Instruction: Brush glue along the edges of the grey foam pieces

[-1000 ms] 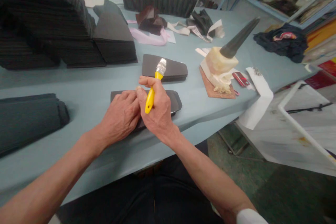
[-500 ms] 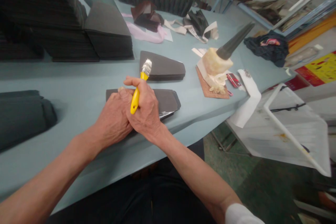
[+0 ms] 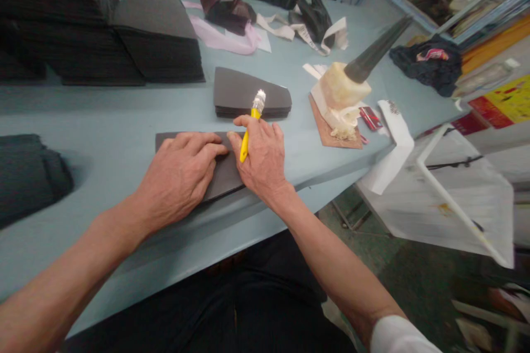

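Note:
My left hand (image 3: 182, 174) lies flat, fingers stretched out, on a dark grey cut piece (image 3: 226, 172) near the table's front edge. A yellow-handled paintbrush (image 3: 244, 146) is gripped in my right hand (image 3: 265, 160), its white-tipped bristles pointing up and away from me. That hand also rests on the right part of the same piece and hides its end. Just beyond lies a small stack of similar grey pieces (image 3: 248, 88). To the right, a pale glue-crusted container (image 3: 343, 88) with a dark cone-shaped top stands on a brown board (image 3: 323, 131).
Tall stacks of dark pieces (image 3: 159, 49) stand at the back left, and a dark folded pile (image 3: 31, 176) at the left. Scraps and a pink strip (image 3: 223, 37) lie at the back. A red box (image 3: 370, 118) and white strip (image 3: 393, 143) sit near the right edge.
My hands were together over the piece and are now apart. The right hand moved right with the paintbrush; the left hand has flattened out on the piece.

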A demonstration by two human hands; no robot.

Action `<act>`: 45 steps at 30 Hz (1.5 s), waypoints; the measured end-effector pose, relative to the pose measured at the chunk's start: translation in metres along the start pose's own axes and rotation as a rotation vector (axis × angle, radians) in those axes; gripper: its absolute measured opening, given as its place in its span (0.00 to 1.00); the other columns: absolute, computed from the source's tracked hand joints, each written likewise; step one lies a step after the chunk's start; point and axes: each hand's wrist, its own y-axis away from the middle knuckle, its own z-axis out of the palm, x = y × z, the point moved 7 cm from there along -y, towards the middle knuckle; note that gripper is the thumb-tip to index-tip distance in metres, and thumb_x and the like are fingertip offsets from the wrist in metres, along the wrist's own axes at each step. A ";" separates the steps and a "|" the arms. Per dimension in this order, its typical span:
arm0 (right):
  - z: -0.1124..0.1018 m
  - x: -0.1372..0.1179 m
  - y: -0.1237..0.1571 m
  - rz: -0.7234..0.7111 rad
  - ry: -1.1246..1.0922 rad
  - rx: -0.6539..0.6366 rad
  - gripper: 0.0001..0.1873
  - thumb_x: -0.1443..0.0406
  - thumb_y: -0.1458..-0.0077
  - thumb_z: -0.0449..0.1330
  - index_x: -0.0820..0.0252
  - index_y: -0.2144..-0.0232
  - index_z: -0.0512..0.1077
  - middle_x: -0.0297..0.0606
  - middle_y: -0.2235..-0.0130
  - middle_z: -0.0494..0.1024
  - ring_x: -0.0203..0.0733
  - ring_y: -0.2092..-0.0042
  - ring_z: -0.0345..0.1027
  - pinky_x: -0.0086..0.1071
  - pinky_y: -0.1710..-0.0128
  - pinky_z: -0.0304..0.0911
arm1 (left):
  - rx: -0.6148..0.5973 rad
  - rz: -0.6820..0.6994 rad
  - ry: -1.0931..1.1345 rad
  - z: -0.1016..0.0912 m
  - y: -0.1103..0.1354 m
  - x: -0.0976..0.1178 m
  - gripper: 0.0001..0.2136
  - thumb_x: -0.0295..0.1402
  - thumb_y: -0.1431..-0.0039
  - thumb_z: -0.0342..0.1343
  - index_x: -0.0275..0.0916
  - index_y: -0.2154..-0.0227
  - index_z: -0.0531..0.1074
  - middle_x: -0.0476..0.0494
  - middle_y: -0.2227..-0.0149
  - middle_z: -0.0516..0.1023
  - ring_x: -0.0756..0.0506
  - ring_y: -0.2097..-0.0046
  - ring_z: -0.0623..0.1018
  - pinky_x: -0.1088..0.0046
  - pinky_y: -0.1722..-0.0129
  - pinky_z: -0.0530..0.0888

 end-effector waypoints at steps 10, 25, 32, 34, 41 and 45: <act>-0.016 0.044 0.002 0.025 0.193 0.013 0.14 0.59 0.25 0.55 0.55 0.44 0.73 0.44 0.44 0.83 0.55 0.37 0.71 0.56 0.30 0.52 | 0.052 -0.018 -0.011 0.002 0.000 -0.004 0.22 0.36 0.25 0.37 0.43 0.42 0.74 0.37 0.36 0.76 0.31 0.40 0.76 0.44 0.42 0.74; -0.025 0.001 0.014 -0.089 0.084 -0.007 0.16 0.59 0.24 0.52 0.56 0.43 0.72 0.45 0.42 0.82 0.51 0.38 0.72 0.49 0.32 0.60 | 0.016 -0.019 -0.084 -0.001 -0.001 -0.001 0.20 0.36 0.24 0.37 0.39 0.44 0.73 0.34 0.36 0.76 0.31 0.39 0.75 0.44 0.41 0.74; 0.000 -0.031 0.019 -0.082 0.138 0.013 0.18 0.57 0.23 0.49 0.53 0.41 0.72 0.43 0.41 0.81 0.53 0.30 0.65 0.55 0.26 0.54 | -0.007 -0.028 -0.061 -0.001 -0.001 -0.002 0.20 0.37 0.24 0.36 0.37 0.49 0.73 0.30 0.35 0.75 0.30 0.39 0.75 0.42 0.40 0.74; 0.000 -0.022 0.023 -0.053 0.167 0.011 0.17 0.59 0.24 0.51 0.54 0.41 0.72 0.45 0.39 0.80 0.54 0.29 0.64 0.58 0.26 0.53 | -0.003 -0.023 -0.054 0.000 -0.001 -0.003 0.21 0.37 0.24 0.36 0.38 0.45 0.73 0.31 0.35 0.75 0.30 0.37 0.74 0.41 0.38 0.73; -0.021 0.033 0.026 0.073 0.262 0.016 0.16 0.64 0.28 0.56 0.57 0.42 0.74 0.47 0.39 0.80 0.58 0.30 0.65 0.61 0.27 0.52 | 0.043 -0.060 -0.004 0.001 -0.001 -0.005 0.19 0.37 0.25 0.38 0.49 0.43 0.72 0.42 0.36 0.76 0.33 0.37 0.75 0.43 0.38 0.73; -0.039 0.057 0.027 0.119 0.282 0.062 0.14 0.64 0.29 0.59 0.57 0.44 0.74 0.48 0.41 0.82 0.58 0.35 0.70 0.61 0.31 0.58 | 0.028 -0.046 -0.009 0.000 -0.001 -0.002 0.19 0.36 0.26 0.38 0.47 0.43 0.72 0.42 0.36 0.76 0.32 0.38 0.75 0.43 0.40 0.74</act>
